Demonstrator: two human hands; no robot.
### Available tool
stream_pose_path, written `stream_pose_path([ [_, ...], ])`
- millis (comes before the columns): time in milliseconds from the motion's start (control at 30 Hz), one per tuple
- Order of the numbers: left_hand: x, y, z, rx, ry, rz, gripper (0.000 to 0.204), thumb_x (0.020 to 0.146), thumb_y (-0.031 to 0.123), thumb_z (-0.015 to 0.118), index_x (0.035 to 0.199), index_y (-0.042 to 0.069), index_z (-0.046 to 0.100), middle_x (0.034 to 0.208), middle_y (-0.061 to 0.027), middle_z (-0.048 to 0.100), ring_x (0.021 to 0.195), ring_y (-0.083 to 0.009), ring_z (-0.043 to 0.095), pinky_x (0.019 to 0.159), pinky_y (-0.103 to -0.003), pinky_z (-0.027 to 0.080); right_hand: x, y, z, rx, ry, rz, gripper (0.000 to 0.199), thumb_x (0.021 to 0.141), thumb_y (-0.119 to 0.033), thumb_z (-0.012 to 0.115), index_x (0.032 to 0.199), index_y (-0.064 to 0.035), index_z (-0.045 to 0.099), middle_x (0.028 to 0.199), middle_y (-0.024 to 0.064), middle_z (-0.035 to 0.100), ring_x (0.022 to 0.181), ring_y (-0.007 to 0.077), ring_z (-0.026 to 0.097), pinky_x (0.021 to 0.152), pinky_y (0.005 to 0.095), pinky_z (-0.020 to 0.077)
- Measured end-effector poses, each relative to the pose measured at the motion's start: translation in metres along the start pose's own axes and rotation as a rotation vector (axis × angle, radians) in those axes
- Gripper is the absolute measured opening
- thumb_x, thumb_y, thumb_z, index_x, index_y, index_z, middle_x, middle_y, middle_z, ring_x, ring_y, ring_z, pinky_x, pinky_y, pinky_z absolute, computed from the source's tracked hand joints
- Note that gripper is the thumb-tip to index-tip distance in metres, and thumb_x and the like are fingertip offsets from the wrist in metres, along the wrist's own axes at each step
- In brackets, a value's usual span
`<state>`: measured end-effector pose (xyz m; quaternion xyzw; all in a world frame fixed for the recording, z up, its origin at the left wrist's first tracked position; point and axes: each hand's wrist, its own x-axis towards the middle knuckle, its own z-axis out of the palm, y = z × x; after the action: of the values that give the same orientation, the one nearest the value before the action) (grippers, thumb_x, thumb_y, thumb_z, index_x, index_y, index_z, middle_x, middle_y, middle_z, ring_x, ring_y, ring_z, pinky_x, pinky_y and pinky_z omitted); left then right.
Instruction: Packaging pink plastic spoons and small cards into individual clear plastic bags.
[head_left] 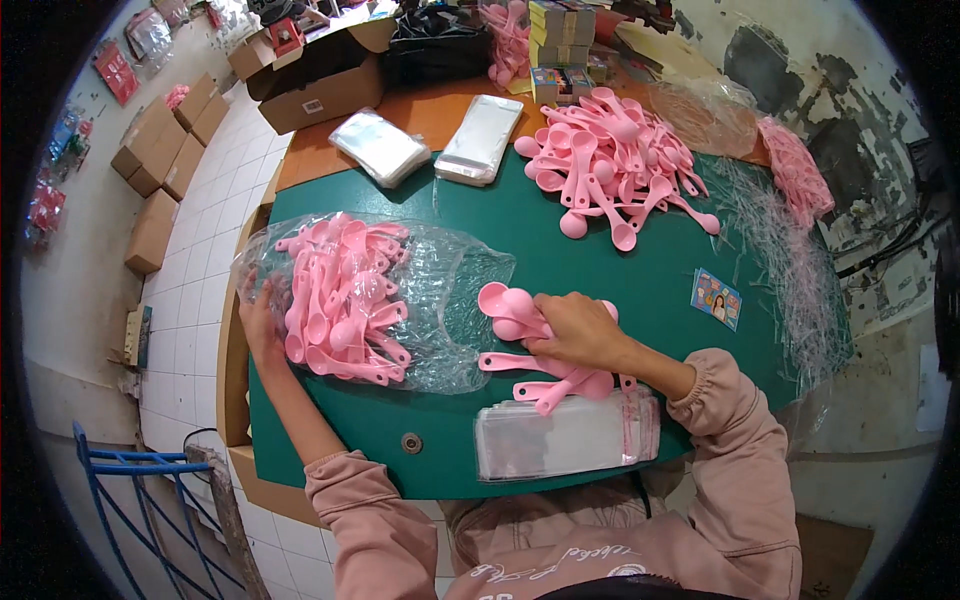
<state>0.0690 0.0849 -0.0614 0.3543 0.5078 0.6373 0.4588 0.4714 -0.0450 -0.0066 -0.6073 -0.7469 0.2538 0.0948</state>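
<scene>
A clear plastic bag (440, 290) lies on the green tabletop with a heap of pink measuring spoons (345, 300) inside. My left hand (262, 312) grips the bag's left edge, its fingertips partly covered by the film. To the right of the bag, my right hand (578, 330) is closed around several loose pink spoons (515, 308), their round bowls sticking out on its left. More pink spoons (545, 385) lie just below that hand, some overlapping a stack of clear plastic sleeves (550, 440) near the front edge.
Behind my right hand is a big pile of pink spoons (615, 155). Two stacks of clear sleeves (380, 148) (480, 140) lie farther back, near an open cardboard box (320, 95). A small printed card (716, 300) and shredded plastic (790, 270) are at right; a round metal piece (411, 442) lies in front.
</scene>
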Motion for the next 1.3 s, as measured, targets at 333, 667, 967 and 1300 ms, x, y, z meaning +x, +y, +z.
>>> stream_pose_path([
  [333, 0.0, 0.002, 0.005, 0.037, -0.016, 0.016, 0.038, 0.085, 0.001, 0.049, 0.122, 0.001, 0.038, 0.109, -0.0171, 0.053, 0.093, -0.0239, 0.057, 0.078, -0.033, 0.049, 0.086, 0.057, -0.147, -0.337, 0.182, 0.074, 0.046, 0.073, -0.033, 0.061, 0.106, -0.0027, 0.052, 0.092, 0.0153, 0.055, 0.086, 0.0301, 0.053, 0.076, 0.0358, 0.0423],
  [667, -0.008, 0.008, 0.0, 0.069, 0.004, 0.022, 0.041, 0.086, 0.002, 0.049, 0.125, 0.001, 0.036, 0.11, -0.0174, 0.052, 0.097, -0.0241, 0.055, 0.079, -0.034, 0.049, -0.044, 0.007, -0.059, -0.144, -0.141, -0.27, 0.065, 0.065, -0.031, 0.072, 0.12, -0.0099, 0.044, 0.122, 0.0273, 0.035, 0.11, 0.043, 0.04, 0.088, 0.0471, 0.0409],
  [967, -0.003, 0.004, 0.004, 0.046, -0.014, 0.005, 0.042, 0.086, 0.003, 0.049, 0.125, 0.002, 0.035, 0.108, -0.0183, 0.054, 0.095, -0.0245, 0.056, 0.079, -0.034, 0.049, -0.051, 0.001, -0.016, -0.207, 0.0, -0.253, 0.052, 0.062, -0.029, 0.074, 0.107, -0.0173, 0.051, 0.131, 0.0252, 0.024, 0.121, 0.0429, 0.027, 0.081, 0.0589, 0.0378],
  [1300, 0.002, -0.001, -0.002, 0.046, -0.034, 0.03, 0.042, 0.085, 0.002, 0.05, 0.125, 0.002, 0.036, 0.11, -0.0164, 0.053, 0.096, -0.024, 0.056, 0.08, -0.035, 0.049, -0.039, 0.013, -0.006, -0.158, 0.015, -0.277, 0.039, 0.059, -0.014, 0.071, 0.09, -0.0023, 0.05, 0.1, 0.0154, 0.042, 0.092, 0.0313, 0.043, 0.067, 0.0422, 0.0392],
])
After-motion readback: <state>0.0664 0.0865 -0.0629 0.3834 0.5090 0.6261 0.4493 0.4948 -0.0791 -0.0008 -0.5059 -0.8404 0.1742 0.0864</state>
